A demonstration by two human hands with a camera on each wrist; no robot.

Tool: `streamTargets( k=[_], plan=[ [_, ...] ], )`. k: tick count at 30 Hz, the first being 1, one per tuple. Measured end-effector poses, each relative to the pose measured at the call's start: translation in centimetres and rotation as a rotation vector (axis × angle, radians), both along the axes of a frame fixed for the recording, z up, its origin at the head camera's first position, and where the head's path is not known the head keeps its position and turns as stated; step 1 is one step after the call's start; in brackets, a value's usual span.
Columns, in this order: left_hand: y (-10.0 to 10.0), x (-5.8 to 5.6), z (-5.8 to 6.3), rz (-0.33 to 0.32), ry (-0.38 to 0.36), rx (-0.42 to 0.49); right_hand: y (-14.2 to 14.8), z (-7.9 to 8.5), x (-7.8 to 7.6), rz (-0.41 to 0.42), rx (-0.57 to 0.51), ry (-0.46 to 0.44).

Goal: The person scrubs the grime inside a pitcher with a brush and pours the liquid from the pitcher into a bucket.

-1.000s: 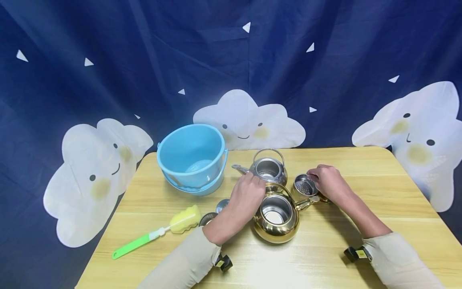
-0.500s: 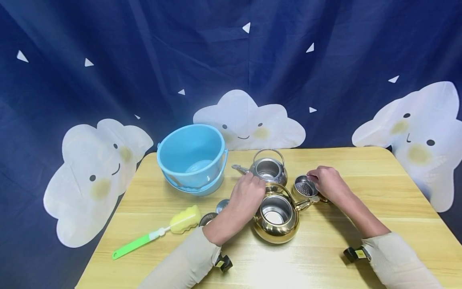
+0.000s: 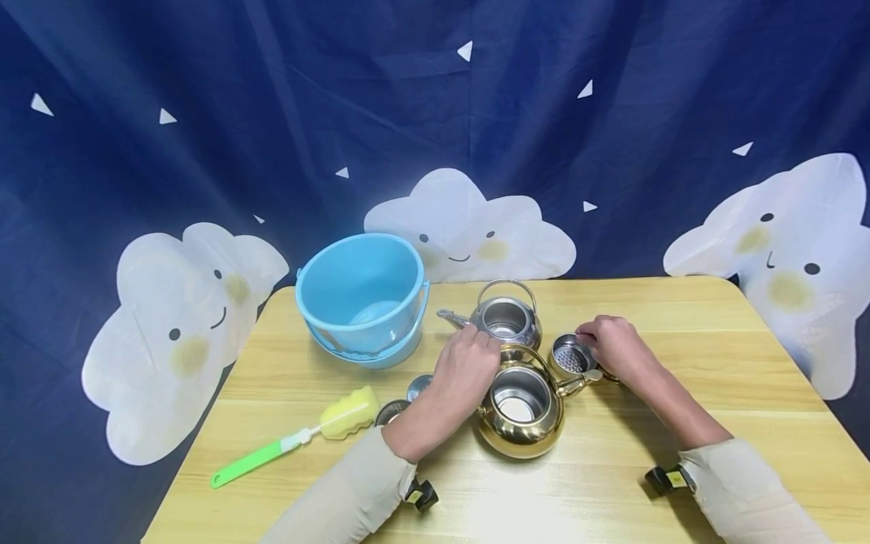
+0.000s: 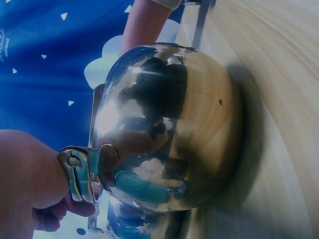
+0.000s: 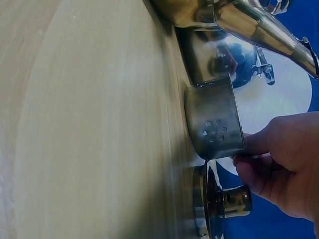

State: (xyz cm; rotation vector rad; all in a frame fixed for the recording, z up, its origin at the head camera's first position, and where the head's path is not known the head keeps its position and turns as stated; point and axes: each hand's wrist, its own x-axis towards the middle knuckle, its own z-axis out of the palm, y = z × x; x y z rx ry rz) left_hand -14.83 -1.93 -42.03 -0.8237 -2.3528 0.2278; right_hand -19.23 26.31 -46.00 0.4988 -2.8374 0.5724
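A gold kettle (image 3: 519, 434) stands lidless at the middle of the table, its spout pointing right. My left hand (image 3: 467, 370) grips its handle (image 4: 79, 172) from the left side. Right of the kettle is a steel strainer basket (image 3: 572, 355) with a perforated bottom. My right hand (image 3: 617, 346) pinches the basket's rim between thumb and fingers, and the holes in its wall show in the right wrist view. Close beside the basket lies a gold lid (image 5: 234, 201) with a knob, mostly hidden by the right hand in the head view.
A silver kettle (image 3: 505, 321) without its lid stands behind the gold one. Back left is a blue bucket (image 3: 360, 329). A yellow sponge brush (image 3: 348, 413) with a green handle lies front left. A silver lid (image 3: 418, 387) and another round strainer (image 3: 390, 412) are partly behind the left forearm.
My right hand has shifted slightly toward me with the strainer basket. My left hand and the gold kettle have stayed in place.
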Motion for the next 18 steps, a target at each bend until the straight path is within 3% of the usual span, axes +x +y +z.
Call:
streamTargets(
  k=[18],
  plan=[
    [-0.07, 0.07, 0.14, 0.000, -0.005, -0.004, -0.16, 0.19, 0.12, 0.001, 0.006, 0.006]
  ],
)
